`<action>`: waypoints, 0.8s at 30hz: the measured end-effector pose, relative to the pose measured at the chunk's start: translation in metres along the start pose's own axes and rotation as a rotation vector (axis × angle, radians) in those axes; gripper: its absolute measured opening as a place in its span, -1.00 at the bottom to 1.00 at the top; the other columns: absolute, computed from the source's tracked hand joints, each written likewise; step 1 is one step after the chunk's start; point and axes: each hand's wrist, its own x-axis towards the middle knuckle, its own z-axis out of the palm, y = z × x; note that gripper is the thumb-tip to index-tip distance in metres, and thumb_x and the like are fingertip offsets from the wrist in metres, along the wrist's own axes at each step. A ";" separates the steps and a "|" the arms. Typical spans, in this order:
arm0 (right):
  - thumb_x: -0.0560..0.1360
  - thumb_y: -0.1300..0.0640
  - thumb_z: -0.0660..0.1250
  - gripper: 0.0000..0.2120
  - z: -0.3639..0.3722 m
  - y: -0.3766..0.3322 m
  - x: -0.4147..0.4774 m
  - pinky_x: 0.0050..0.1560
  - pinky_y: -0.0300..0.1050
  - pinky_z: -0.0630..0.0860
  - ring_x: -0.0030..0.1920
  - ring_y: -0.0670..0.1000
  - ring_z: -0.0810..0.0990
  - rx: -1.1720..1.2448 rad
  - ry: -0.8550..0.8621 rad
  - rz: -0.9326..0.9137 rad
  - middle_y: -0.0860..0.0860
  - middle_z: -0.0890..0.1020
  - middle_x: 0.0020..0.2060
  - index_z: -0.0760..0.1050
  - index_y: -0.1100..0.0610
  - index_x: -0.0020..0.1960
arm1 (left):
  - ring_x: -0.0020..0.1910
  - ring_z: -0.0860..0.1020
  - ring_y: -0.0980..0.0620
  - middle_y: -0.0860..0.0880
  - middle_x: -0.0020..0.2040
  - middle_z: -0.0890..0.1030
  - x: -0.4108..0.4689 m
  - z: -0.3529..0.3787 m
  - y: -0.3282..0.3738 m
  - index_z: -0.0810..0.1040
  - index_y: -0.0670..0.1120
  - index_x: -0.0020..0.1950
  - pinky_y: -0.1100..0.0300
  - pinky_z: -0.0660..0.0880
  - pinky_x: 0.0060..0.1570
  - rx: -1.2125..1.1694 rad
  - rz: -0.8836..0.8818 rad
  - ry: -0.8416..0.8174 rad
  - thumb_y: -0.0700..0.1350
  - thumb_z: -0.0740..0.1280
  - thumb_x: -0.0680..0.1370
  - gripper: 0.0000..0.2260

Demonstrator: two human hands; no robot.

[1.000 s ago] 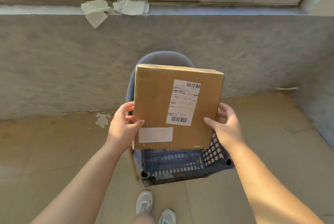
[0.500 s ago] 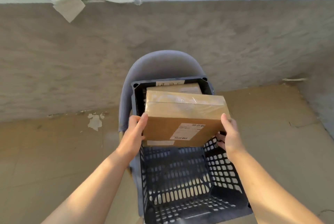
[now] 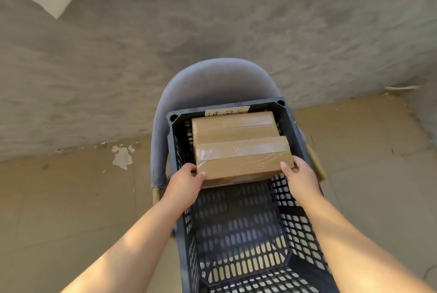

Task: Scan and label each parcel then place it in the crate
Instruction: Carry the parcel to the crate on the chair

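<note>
— Location of cardboard parcel (image 3: 243, 162)?
— Inside perforated plastic crate (image 3: 305, 240), 12 o'clock end, just beside second parcel (image 3: 233, 124).
— Grip?
— Held by left hand (image 3: 186, 182) at 9 o'clock, right hand (image 3: 301, 178) at 3 o'clock, fingers (image 3: 285, 167) curled round corners.

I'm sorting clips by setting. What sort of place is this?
Probably a makeshift packing spot in a home or balcony, not a warehouse: the crate, with a parcel held in it, sits on an upholstered chair, by a rough plastered wall, on a worn bare floor.

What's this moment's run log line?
front parcel: in crate, beside rear parcel | left hand: grips it | right hand: grips it | crate: on chair
</note>
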 end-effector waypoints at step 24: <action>0.58 -0.08 0.24 -0.56 -0.044 -0.027 -0.077 0.11 0.00 0.54 0.18 0.04 0.53 -0.541 -0.132 -0.223 0.00 0.51 0.28 0.35 0.03 0.41 | 0.04 0.52 -0.05 -0.04 0.15 0.50 -0.094 0.004 0.013 0.43 -0.05 0.28 0.09 0.53 -0.11 0.692 0.333 0.215 0.11 0.23 0.55 -0.62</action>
